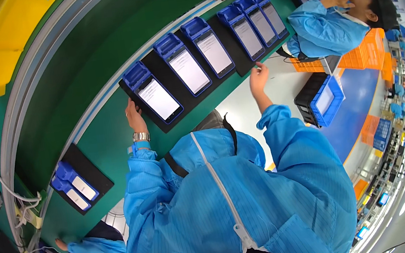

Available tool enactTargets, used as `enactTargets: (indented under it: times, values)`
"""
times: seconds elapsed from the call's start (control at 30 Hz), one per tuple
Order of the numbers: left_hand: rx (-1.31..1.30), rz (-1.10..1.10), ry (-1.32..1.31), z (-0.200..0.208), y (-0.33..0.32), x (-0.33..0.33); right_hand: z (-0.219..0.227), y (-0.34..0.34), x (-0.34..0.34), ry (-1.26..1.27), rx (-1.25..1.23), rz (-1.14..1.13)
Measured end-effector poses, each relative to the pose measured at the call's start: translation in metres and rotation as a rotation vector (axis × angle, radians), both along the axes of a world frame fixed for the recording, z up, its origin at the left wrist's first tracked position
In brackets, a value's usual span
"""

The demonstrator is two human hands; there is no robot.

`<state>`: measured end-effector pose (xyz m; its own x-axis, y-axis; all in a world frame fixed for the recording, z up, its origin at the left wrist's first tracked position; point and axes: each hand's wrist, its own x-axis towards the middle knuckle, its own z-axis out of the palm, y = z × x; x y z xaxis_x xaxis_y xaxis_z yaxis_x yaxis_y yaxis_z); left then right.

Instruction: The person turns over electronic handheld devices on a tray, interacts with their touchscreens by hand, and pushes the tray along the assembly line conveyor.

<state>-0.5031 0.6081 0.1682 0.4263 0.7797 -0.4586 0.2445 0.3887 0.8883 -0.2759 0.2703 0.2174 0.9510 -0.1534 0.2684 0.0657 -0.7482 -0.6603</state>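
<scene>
Both hands sit at the two ends of a long black tray (227,60) of blue handheld terminals (158,97) lying across the frame's centre on the green tabletop (106,140). This looks like gripping the tray to shift it, which calls for an even two-handed pull. The left hand (134,116) rests fingers curled on the tray's left corner, wrist bent upward; the right hand (258,77) reaches up, fingers loosely together, touching the front edge.

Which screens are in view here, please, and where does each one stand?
Blue handheld terminals: six on a long black tray, lit white screens.
Left hand: at that black tray, near end.
Two more terminals: small black tray, left.
Blue crate: floor, right.
</scene>
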Motion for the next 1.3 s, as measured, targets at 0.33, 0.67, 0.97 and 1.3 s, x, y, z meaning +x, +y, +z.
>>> enactTargets:
  times: [0.33, 0.67, 0.97, 1.3]
  values:
    - [0.022, 0.092, 0.007, 0.015, 0.005, -0.114, 0.019, 0.152, -0.146, 0.598, 0.283, 1.021]
    - [-0.347, 0.532, -0.047, 0.000, -0.106, -0.257, -0.026, 0.362, -0.332, 1.177, 0.202, 1.466]
    - [-0.401, 0.954, -0.010, 0.014, -0.167, -0.309, -0.021, 0.442, -0.410, 1.587, 0.206, 1.046]
    - [-0.247, 0.959, -0.093, 0.032, -0.121, -0.310, -0.002, 0.407, -0.368, 1.435, 0.200, 1.131]
